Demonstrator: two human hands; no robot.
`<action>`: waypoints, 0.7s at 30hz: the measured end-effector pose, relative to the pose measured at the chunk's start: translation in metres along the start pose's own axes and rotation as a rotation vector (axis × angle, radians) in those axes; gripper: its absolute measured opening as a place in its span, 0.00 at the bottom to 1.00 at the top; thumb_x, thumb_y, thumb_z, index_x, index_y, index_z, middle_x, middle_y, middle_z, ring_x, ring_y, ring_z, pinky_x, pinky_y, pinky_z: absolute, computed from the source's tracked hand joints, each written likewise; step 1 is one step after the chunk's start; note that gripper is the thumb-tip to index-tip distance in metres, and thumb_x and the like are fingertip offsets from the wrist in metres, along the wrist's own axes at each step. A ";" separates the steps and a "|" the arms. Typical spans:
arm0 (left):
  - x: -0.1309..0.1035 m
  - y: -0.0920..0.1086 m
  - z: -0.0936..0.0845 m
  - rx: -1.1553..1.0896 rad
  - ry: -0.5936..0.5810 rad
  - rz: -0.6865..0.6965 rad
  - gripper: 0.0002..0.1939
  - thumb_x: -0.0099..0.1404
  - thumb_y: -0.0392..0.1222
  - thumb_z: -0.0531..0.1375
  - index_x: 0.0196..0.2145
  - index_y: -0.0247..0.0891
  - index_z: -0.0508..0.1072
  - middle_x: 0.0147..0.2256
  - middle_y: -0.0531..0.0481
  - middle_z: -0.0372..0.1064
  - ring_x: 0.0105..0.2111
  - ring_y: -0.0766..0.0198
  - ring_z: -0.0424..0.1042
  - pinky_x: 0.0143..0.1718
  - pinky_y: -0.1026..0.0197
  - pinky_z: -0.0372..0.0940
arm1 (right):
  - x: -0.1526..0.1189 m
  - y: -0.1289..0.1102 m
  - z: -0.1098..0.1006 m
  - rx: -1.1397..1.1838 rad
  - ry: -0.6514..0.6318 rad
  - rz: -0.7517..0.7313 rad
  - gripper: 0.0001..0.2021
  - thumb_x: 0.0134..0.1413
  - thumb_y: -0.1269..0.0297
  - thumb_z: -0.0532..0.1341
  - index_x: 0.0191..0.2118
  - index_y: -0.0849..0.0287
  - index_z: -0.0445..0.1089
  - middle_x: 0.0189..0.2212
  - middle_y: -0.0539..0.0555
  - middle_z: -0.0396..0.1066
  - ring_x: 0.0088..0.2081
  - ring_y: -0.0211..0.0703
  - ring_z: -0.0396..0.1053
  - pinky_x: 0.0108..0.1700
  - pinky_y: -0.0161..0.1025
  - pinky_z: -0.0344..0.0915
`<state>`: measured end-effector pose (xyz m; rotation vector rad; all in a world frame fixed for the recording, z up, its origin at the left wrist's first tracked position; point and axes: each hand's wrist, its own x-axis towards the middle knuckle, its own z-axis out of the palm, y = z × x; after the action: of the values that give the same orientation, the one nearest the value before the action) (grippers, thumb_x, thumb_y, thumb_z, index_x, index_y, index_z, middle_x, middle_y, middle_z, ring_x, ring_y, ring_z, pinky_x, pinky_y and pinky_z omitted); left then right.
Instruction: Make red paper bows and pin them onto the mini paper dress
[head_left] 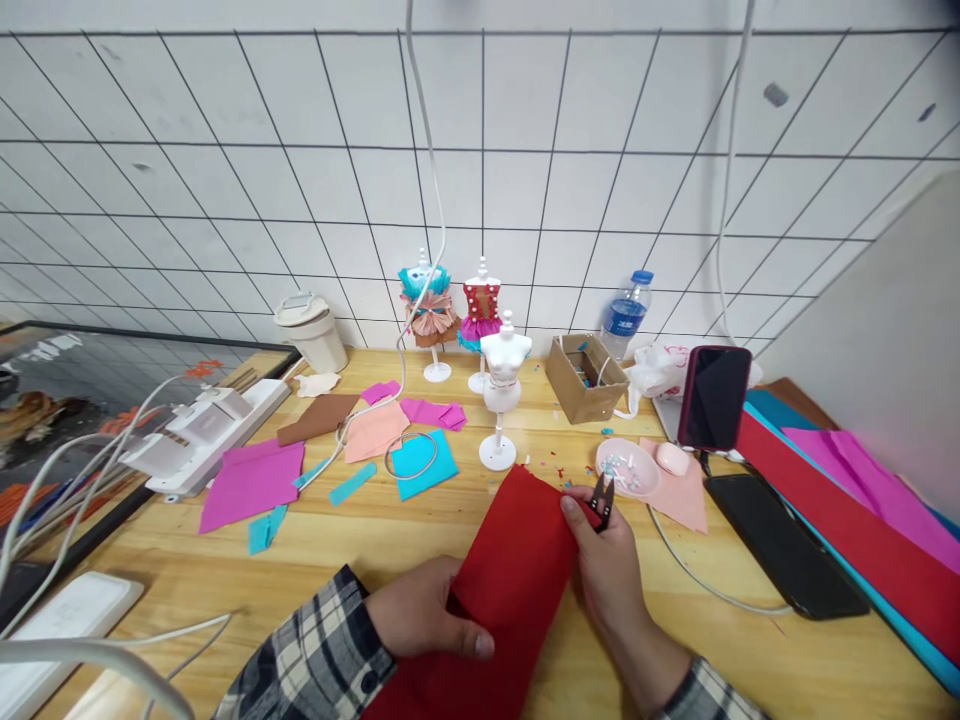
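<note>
A long red cloth strip (517,560) stretches between my hands above the table's near edge. My left hand (427,615) grips its left side, thumb on top and fingers beneath. At the strip's upper right corner, my right hand (607,550) pinches the edge with the thumb. Small black thread snips (603,500) also sit in the right hand, blades pointing up. Just beyond the cloth stands a bare white mini dress form (505,390). Behind it are two dressed forms, one in a turquoise and peach outfit (431,310), one in red and magenta (481,305).
Cloth pieces in magenta (251,483), turquoise (425,464) and brown (318,417) lie left. A pink dish (628,467) of small bits, a cardboard box (587,380), a water bottle (626,315) and a propped phone (715,398) stand right. A power strip (217,440) borders the left.
</note>
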<state>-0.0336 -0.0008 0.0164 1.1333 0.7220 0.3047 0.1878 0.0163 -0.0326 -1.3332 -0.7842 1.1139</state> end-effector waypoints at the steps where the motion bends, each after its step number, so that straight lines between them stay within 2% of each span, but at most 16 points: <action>1: 0.000 -0.001 -0.001 -0.011 0.013 -0.013 0.19 0.50 0.48 0.68 0.39 0.36 0.76 0.37 0.50 0.76 0.39 0.56 0.72 0.39 0.61 0.66 | 0.004 -0.002 0.001 -0.033 -0.005 -0.021 0.18 0.47 0.51 0.64 0.39 0.60 0.68 0.35 0.54 0.72 0.37 0.44 0.69 0.42 0.40 0.65; 4: 0.002 -0.008 -0.006 -0.152 0.027 -0.016 0.18 0.54 0.47 0.66 0.40 0.34 0.75 0.37 0.47 0.76 0.37 0.57 0.74 0.39 0.60 0.67 | 0.015 -0.011 -0.002 -0.099 -0.046 -0.076 0.21 0.52 0.49 0.59 0.45 0.60 0.68 0.41 0.56 0.72 0.38 0.44 0.69 0.40 0.39 0.65; 6: 0.001 -0.011 -0.013 -0.284 0.055 0.042 0.19 0.55 0.45 0.65 0.43 0.34 0.74 0.38 0.45 0.76 0.38 0.56 0.74 0.42 0.58 0.66 | 0.019 -0.019 -0.010 -0.120 -0.090 -0.069 0.25 0.54 0.46 0.56 0.51 0.58 0.64 0.47 0.58 0.69 0.31 0.40 0.68 0.32 0.37 0.64; 8: -0.002 -0.013 -0.019 -0.407 0.098 0.099 0.18 0.54 0.41 0.66 0.43 0.33 0.74 0.39 0.43 0.76 0.39 0.55 0.75 0.44 0.56 0.66 | 0.018 -0.027 -0.021 -0.176 -0.140 -0.031 0.28 0.52 0.43 0.56 0.53 0.57 0.63 0.45 0.57 0.69 0.23 0.35 0.63 0.25 0.35 0.59; 10: -0.004 -0.015 -0.025 -0.512 0.146 0.119 0.17 0.53 0.37 0.67 0.42 0.32 0.75 0.39 0.42 0.76 0.39 0.54 0.75 0.46 0.54 0.66 | 0.014 -0.032 -0.033 -0.297 -0.253 0.025 0.26 0.51 0.42 0.55 0.46 0.58 0.68 0.32 0.53 0.71 0.20 0.34 0.57 0.23 0.34 0.54; 12: -0.004 -0.016 -0.027 -0.589 0.195 0.099 0.15 0.54 0.35 0.66 0.41 0.31 0.76 0.37 0.41 0.76 0.39 0.55 0.75 0.46 0.54 0.66 | 0.007 -0.036 -0.039 -0.416 -0.439 0.101 0.26 0.55 0.40 0.49 0.35 0.59 0.70 0.20 0.48 0.63 0.19 0.34 0.54 0.22 0.34 0.51; 13: -0.004 -0.017 -0.027 -0.616 0.217 0.082 0.14 0.54 0.35 0.66 0.40 0.31 0.76 0.37 0.41 0.77 0.39 0.55 0.76 0.46 0.55 0.66 | 0.002 -0.037 -0.040 -0.463 -0.541 0.133 0.27 0.57 0.40 0.46 0.31 0.59 0.70 0.17 0.47 0.59 0.19 0.35 0.53 0.23 0.34 0.51; 15: -0.002 -0.019 -0.025 -0.648 0.240 0.043 0.13 0.54 0.34 0.66 0.39 0.30 0.76 0.37 0.40 0.77 0.37 0.56 0.76 0.45 0.56 0.67 | -0.006 -0.039 -0.037 -0.536 -0.697 0.156 0.30 0.59 0.41 0.43 0.27 0.59 0.68 0.17 0.47 0.57 0.20 0.35 0.54 0.24 0.33 0.51; 17: 0.001 -0.019 -0.020 -0.672 0.250 0.017 0.13 0.54 0.33 0.65 0.39 0.29 0.76 0.37 0.39 0.77 0.36 0.57 0.76 0.44 0.58 0.68 | -0.013 -0.040 -0.030 -0.601 -0.800 0.122 0.29 0.59 0.41 0.43 0.26 0.60 0.68 0.17 0.47 0.57 0.22 0.36 0.56 0.26 0.34 0.52; 21: 0.005 -0.016 -0.012 -0.714 0.264 0.029 0.14 0.55 0.32 0.64 0.41 0.30 0.75 0.38 0.39 0.76 0.37 0.56 0.76 0.45 0.56 0.67 | -0.019 -0.041 -0.021 -0.683 -0.900 0.089 0.29 0.61 0.43 0.40 0.24 0.59 0.65 0.17 0.47 0.57 0.22 0.36 0.57 0.27 0.34 0.53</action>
<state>-0.0402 0.0040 -0.0027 0.4269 0.7405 0.6835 0.2082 -0.0046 0.0074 -1.3839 -1.9057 1.6194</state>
